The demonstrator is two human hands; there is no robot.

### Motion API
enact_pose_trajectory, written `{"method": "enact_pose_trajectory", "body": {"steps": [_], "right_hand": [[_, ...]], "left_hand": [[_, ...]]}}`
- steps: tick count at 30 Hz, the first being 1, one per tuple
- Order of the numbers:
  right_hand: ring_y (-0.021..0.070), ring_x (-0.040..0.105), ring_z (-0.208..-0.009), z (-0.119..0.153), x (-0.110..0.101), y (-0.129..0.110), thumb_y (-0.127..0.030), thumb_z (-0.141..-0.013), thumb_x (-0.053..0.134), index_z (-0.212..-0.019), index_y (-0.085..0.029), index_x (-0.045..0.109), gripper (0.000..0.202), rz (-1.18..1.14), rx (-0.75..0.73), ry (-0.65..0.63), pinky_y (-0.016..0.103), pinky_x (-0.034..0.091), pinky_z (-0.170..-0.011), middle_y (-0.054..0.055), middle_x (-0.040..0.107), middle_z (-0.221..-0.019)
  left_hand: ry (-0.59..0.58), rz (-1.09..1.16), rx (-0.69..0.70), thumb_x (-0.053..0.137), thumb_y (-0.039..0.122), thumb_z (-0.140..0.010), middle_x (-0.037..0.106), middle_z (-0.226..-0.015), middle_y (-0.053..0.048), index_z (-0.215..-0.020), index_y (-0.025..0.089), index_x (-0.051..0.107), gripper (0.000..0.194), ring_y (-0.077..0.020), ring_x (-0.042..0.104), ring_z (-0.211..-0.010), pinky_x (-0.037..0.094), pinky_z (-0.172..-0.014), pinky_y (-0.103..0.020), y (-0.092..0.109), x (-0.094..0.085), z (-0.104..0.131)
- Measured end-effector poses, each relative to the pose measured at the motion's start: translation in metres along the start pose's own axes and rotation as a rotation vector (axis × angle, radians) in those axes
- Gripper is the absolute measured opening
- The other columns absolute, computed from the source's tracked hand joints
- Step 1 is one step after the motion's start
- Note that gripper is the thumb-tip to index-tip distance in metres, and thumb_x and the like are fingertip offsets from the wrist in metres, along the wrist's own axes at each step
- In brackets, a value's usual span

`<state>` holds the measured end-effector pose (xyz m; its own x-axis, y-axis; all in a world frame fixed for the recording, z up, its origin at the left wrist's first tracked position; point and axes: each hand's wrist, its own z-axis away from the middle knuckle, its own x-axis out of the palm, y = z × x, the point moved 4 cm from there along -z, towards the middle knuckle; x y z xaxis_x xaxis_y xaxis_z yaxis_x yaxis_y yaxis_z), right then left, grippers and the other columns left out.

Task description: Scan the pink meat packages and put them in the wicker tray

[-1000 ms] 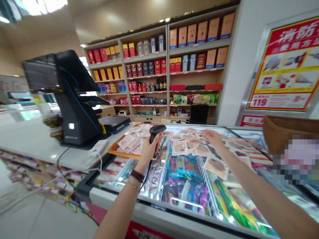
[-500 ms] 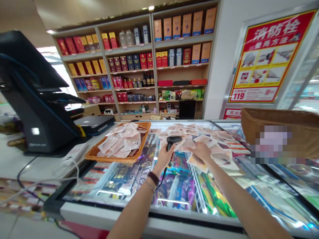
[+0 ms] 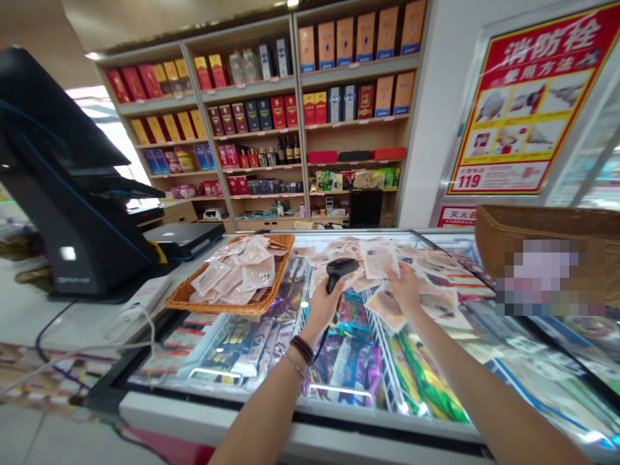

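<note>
My left hand is wrapped round the handle of a black barcode scanner, whose head points forward over the freezer's glass top. Between the thumb and fingers of my right hand is a small clear plastic packet, raised upright just right of the scanner head. What is inside the packet is too blurred to name. Similar flat packets lie spread on the glass around and behind both hands. To the left, a wicker basket holds a heap of such packets.
Under the glass of the chest freezer lie bright wrapped packages in wire baskets. A dark checkout terminal and a flat black scale stand on the left. A brown basket sits at right. Stocked shelves line the back.
My right hand has lifted a packet from the spread ones and holds it up beside the scanner. The scanner has shifted slightly right and upward with my left hand.
</note>
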<state>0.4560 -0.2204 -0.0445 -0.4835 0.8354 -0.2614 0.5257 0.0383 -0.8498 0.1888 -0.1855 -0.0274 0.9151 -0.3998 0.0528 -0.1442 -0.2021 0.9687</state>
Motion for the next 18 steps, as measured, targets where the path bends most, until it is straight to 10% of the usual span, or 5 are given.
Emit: {"method": "enact_pose_trajectory", "body": {"steps": [18], "right_hand": [[0.0393,0.077,-0.098,0.02,0.006,-0.029,-0.075,-0.08,0.06,-0.095,-0.021,0.079,0.059,-0.029,-0.058,-0.134,0.048,0.059,-0.094,0.018,0.085,-0.098]], "left_hand": [[-0.002,0.001,0.035,0.073,0.078,-0.088,0.053,-0.056,0.005,-0.089,0.023,0.057,0.057,-0.0105,0.044,-0.043,0.035,-0.046,-0.025,0.004,-0.001,0.003]]}}
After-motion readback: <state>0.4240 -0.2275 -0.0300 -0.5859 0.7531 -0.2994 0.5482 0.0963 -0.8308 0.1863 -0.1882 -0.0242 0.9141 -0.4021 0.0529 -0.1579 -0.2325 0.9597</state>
